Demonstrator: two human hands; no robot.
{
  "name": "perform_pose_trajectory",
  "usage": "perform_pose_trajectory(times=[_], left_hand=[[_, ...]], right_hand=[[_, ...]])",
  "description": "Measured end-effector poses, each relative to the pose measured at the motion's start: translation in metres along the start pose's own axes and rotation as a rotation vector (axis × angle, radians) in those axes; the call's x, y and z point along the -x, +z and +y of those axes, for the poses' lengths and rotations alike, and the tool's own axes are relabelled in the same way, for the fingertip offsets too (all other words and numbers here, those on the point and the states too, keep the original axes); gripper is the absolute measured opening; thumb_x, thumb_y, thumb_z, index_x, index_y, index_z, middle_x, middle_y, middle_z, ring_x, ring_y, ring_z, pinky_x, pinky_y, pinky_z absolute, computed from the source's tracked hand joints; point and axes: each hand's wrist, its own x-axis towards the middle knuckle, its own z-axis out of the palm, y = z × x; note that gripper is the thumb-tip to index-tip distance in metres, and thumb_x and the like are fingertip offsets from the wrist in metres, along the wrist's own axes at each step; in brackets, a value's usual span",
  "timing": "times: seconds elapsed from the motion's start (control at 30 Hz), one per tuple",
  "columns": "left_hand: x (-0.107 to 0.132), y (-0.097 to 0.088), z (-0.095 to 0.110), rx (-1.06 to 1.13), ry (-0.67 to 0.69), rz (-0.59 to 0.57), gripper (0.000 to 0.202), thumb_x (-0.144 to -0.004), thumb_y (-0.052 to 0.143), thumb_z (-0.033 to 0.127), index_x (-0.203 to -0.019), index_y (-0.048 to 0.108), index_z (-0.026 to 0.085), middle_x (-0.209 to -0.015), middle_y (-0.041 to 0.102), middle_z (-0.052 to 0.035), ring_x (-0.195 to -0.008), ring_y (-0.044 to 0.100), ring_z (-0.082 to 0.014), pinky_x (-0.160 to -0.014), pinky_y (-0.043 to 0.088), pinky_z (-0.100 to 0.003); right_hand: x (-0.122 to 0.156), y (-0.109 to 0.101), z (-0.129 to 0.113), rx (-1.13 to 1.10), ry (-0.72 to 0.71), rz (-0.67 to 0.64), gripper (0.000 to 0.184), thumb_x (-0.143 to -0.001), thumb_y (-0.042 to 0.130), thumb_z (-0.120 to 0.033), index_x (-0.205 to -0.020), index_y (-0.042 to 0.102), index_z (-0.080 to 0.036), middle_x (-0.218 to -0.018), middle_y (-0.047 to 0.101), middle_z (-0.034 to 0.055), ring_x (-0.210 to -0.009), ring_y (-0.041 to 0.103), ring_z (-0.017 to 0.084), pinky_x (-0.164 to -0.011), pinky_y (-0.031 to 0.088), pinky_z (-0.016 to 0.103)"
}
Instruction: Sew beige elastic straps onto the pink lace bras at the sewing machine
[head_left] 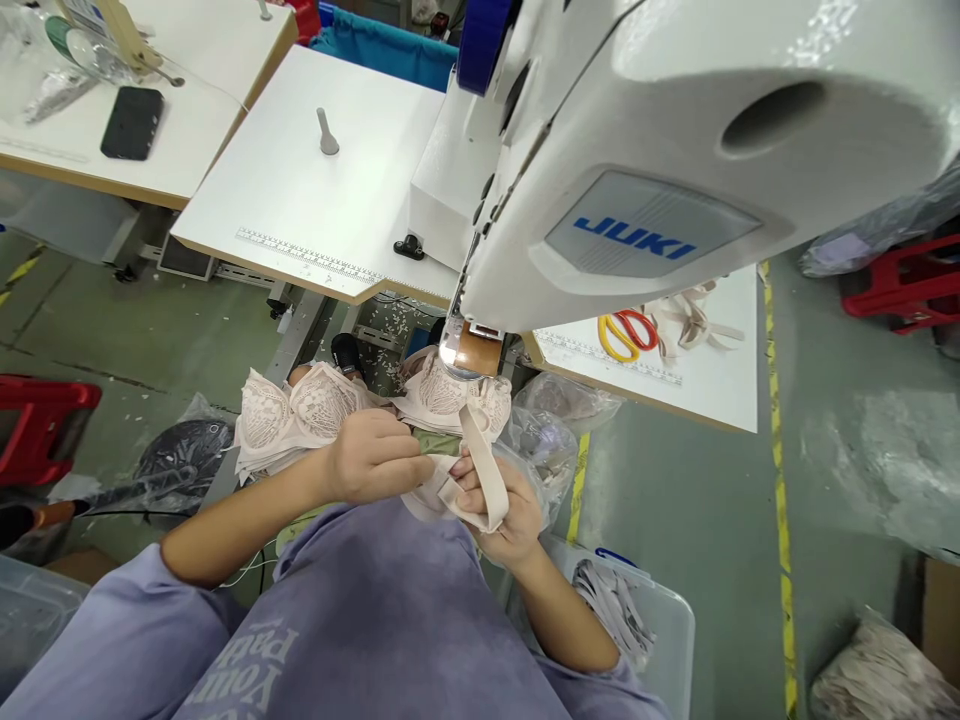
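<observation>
My left hand [379,455] is closed on the edge of a beige bra [431,497] in front of my body. In my right hand [510,505] the fingers pinch the same fabric and a beige strap [485,462], which loops upward past the fingertips. Stacked beige lace bras [300,412] lie on my lap, beyond my left forearm. More lace bra cups [442,392] rest just past my hands, beneath the rounded metal end of the sewing machine [472,350].
The white JUKI machine head [637,225] overhangs at upper right. Scissors with red and yellow handles [628,335] and loose straps [694,322] lie on the right table. A clear plastic bin [671,640] with grey strips stands at my right. A black phone [132,123] is far left.
</observation>
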Motion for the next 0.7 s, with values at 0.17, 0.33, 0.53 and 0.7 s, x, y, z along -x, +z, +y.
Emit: perform_pose_trajectory(times=[0.17, 0.33, 0.53, 0.7], left_hand=[[0.0027, 0.0007, 0.0004, -0.007, -0.015, -0.003, 0.008, -0.096, 0.052, 0.017, -0.089, 0.053, 0.020, -0.054, 0.056, 0.0038, -0.046, 0.051, -0.0138, -0.048, 0.035, -0.028], [0.0011, -0.0009, -0.0003, -0.014, -0.002, 0.012, 0.007, -0.095, 0.053, 0.017, -0.090, 0.054, 0.020, -0.055, 0.056, 0.0042, -0.046, 0.051, -0.0139, -0.047, 0.036, -0.027], [-0.0012, -0.0007, -0.0011, -0.014, 0.008, 0.007, 0.008, -0.096, 0.053, 0.016, -0.088, 0.054, 0.019, -0.055, 0.058, 0.0028, -0.045, 0.050, -0.0136, -0.047, 0.035, -0.028], [-0.0023, -0.0011, -0.0027, -0.025, 0.003, 0.014, 0.008, -0.096, 0.053, 0.016, -0.088, 0.053, 0.019, -0.056, 0.058, 0.0028, -0.045, 0.050, -0.0127, -0.046, 0.034, -0.028]], right_hand=[[0.0014, 0.0001, -0.0001, 0.029, 0.005, 0.018, 0.012, -0.090, 0.067, -0.021, -0.101, 0.069, -0.025, -0.092, 0.070, 0.0022, -0.092, 0.074, 0.022, -0.090, 0.064, 0.043], [0.0032, 0.0005, 0.0001, 0.017, 0.027, 0.025, 0.016, -0.089, 0.067, -0.019, -0.103, 0.069, -0.026, -0.093, 0.071, 0.0020, -0.094, 0.073, 0.022, -0.091, 0.063, 0.043], [0.0037, -0.0012, 0.0016, 0.011, 0.018, 0.027, 0.019, -0.086, 0.068, -0.016, -0.103, 0.069, -0.025, -0.095, 0.071, 0.0023, -0.095, 0.073, 0.023, -0.092, 0.063, 0.043], [0.0078, 0.0009, 0.0048, 0.023, 0.021, 0.014, 0.022, -0.086, 0.068, -0.016, -0.105, 0.068, -0.026, -0.094, 0.071, 0.0025, -0.094, 0.073, 0.023, -0.091, 0.063, 0.045]])
